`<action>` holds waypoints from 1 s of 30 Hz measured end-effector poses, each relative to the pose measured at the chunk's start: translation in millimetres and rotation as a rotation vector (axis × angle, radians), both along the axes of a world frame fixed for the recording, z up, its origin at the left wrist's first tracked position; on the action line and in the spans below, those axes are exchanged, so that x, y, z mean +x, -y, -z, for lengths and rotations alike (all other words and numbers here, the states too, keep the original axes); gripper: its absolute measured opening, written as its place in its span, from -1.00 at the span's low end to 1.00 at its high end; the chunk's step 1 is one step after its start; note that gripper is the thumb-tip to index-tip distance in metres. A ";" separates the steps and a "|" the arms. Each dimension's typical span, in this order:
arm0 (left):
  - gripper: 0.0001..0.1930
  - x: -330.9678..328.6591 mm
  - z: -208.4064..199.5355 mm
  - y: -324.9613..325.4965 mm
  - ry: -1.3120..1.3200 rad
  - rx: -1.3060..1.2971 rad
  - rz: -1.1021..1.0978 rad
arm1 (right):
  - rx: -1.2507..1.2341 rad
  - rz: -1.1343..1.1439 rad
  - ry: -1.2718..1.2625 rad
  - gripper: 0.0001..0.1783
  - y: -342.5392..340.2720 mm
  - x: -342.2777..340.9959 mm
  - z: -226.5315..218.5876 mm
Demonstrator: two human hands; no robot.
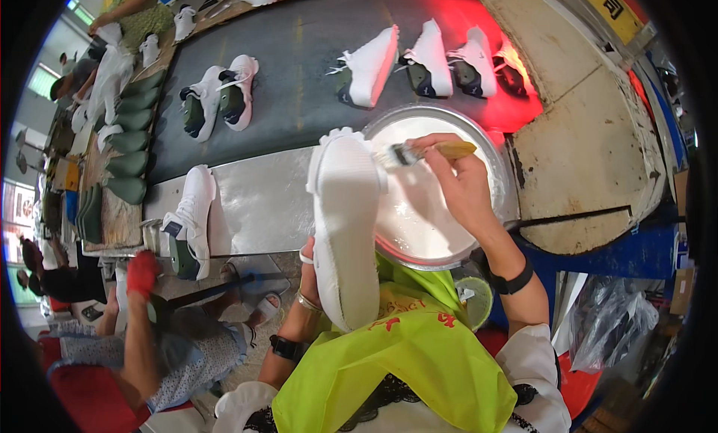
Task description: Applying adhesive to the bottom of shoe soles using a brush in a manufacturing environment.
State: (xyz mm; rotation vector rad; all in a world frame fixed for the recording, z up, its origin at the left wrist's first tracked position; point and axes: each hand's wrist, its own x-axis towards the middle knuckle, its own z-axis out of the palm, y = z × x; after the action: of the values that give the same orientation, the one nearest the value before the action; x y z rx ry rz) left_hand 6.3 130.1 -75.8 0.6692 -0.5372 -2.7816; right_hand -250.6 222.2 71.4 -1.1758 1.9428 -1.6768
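Observation:
My left hand (308, 280) is closed around a white shoe (345, 223), whose sole faces up and whose toe points away from me; the shoe hides most of that hand's fingers. In my right hand (467, 190) is a paintbrush (453, 149) with a wooden handle. Its pale bristles are at the right edge of the sole near the toe; whether they touch it I cannot tell. Below the brush stands a round metal basin (499, 160) of milky white liquid (419, 216). The shoe overlaps the basin's left side.
Several white shoes on dark green lasts stand on the dark conveyor belt (299, 51). Another shoe (196, 216) is on the metal sheet (258, 209) at left. Green lasts (131, 141) line the far-left ledge. A co-worker's red-gloved hand (142, 274) is nearby. A beige machine (576, 126) glowing red borders the right.

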 end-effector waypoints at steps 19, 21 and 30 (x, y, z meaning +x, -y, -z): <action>-0.30 -12.0 -11.8 13.6 -0.014 0.128 0.061 | 0.089 -0.062 -0.042 -0.82 6.1 26.7 -14.0; -0.28 -14.5 -17.9 11.4 -0.039 0.098 0.064 | -0.043 -0.040 -0.075 -0.85 29.6 18.5 -20.0; -0.29 -14.1 -4.9 22.6 0.083 -0.152 0.105 | 0.092 -0.112 -0.014 -0.74 3.2 59.1 -36.9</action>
State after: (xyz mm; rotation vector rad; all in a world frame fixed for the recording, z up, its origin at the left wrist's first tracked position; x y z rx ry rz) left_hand -7.7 107.5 -70.9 0.7454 -0.8136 -2.7821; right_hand -191.6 219.0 108.3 -1.2400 1.9031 -1.5103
